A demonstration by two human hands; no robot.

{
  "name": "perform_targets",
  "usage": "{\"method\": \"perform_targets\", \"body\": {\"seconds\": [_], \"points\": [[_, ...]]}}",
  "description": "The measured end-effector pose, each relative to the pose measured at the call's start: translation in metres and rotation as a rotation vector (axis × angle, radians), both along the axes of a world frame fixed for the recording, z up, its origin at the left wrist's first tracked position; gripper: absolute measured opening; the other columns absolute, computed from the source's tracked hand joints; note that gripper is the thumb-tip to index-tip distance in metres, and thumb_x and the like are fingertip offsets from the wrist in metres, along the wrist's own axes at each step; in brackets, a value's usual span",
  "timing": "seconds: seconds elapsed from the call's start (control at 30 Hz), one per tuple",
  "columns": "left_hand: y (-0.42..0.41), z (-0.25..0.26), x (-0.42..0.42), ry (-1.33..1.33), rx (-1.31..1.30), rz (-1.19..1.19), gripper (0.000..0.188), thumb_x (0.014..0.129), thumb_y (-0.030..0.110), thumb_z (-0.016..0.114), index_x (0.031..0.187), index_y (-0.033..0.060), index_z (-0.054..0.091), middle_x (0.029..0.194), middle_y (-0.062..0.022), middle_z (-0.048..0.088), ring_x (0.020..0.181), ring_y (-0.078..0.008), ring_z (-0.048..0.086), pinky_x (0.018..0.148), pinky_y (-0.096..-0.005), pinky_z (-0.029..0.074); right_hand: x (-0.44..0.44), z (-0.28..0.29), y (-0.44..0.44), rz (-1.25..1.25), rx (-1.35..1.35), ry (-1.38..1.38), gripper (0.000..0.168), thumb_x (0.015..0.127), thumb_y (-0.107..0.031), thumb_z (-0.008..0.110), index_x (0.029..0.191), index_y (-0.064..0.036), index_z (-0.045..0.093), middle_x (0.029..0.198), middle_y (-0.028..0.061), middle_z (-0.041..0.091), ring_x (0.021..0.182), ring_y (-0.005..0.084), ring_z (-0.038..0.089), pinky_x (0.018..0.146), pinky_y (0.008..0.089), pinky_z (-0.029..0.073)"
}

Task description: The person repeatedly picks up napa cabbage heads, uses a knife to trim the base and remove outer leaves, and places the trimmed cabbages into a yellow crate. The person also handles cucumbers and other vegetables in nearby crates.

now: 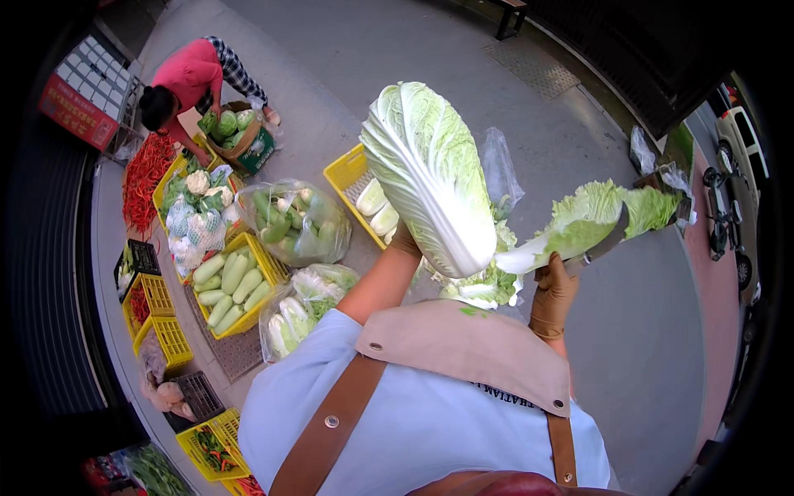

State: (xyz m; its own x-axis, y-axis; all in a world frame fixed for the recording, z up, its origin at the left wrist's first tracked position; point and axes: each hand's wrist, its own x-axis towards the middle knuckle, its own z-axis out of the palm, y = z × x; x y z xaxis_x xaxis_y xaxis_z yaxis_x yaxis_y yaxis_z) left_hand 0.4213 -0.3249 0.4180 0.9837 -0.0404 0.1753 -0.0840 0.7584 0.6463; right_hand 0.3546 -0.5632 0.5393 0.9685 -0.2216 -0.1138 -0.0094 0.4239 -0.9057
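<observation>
A large head of napa cabbage point(428, 180) is held up before my chest. My left hand point(406, 239), in a brown glove, is shut on its left side; the fingers are mostly hidden behind the cabbage. My right hand point(554, 301), also gloved, grips a knife together with a detached cabbage leaf point(558, 220). The curved blade of the knife point(611, 242) shows against the leaf, pointing up and right; its handle is hidden in my fist. The white leaf base reaches close to the cabbage's butt. Loose outer leaves point(477, 288) lie lower down, partly covered by the cabbage.
A yellow crate point(344, 170) with trimmed cabbages stands behind my left hand. Left are a bagged heap of green vegetables point(294, 220), bagged cabbages point(304, 310) and a crate of pale gourds point(232, 282). A person in pink point(189, 68) bends over a cabbage box point(254, 152) and cauliflowers point(198, 183).
</observation>
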Motion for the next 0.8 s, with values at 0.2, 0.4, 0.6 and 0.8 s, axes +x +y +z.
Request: {"method": "perform_targets", "body": {"seconds": [0.2, 0.4, 0.6, 0.8], "points": [[0.001, -0.008, 0.001, 0.058, -0.073, 0.019, 0.056, 0.093, 0.048, 0.032, 0.137, 0.0133, 0.032, 0.133, -0.0082, 0.042, 0.122, -0.0222, 0.040, 0.107, -0.0362, 0.029, 0.054, -0.089, -0.095, 0.038, 0.014, 0.299, 0.027, 0.086, -0.031, 0.062, 0.095, -0.006, 0.058, 0.088, 0.0024, 0.063, 0.058, 0.0058, 0.047, 0.049, 0.0223, 0.039], [0.041, -0.018, -0.010, 0.191, -0.154, 0.029, 0.062, 0.090, 0.054, 0.032, 0.138, 0.0131, 0.030, 0.135, -0.0084, 0.041, 0.123, -0.0231, 0.040, 0.106, -0.0368, 0.030, 0.034, -0.239, -0.157, 0.049, -0.009, 0.775, 0.029, 0.085, -0.036, 0.059, 0.086, -0.008, 0.059, 0.076, 0.0022, 0.063, 0.048, 0.0069, 0.042, 0.040, 0.0221, 0.033], [0.113, -0.071, -0.069, 0.423, -0.212, 0.103, 0.069, 0.088, 0.059, 0.033, 0.139, 0.0130, 0.029, 0.137, -0.0085, 0.040, 0.124, -0.0241, 0.039, 0.106, -0.0374, 0.031, 0.037, -0.276, -0.118, 0.138, -0.176, 0.938, 0.028, 0.083, -0.034, 0.061, 0.077, -0.006, 0.060, 0.063, -0.0002, 0.055, 0.046, 0.0076, 0.041, 0.039, 0.0220, 0.030], [0.165, -0.114, -0.096, 0.540, -0.310, 0.122, 0.076, 0.085, 0.064, 0.033, 0.140, 0.0128, 0.028, 0.138, -0.0087, 0.038, 0.124, -0.0250, 0.039, 0.105, -0.0380, 0.031, 0.117, -0.195, 0.028, 0.713, -0.152, 0.633, 0.026, 0.086, -0.021, 0.057, 0.101, -0.001, 0.065, 0.055, -0.0017, 0.047, 0.046, 0.0068, 0.042, 0.044, 0.0230, 0.034]]}}
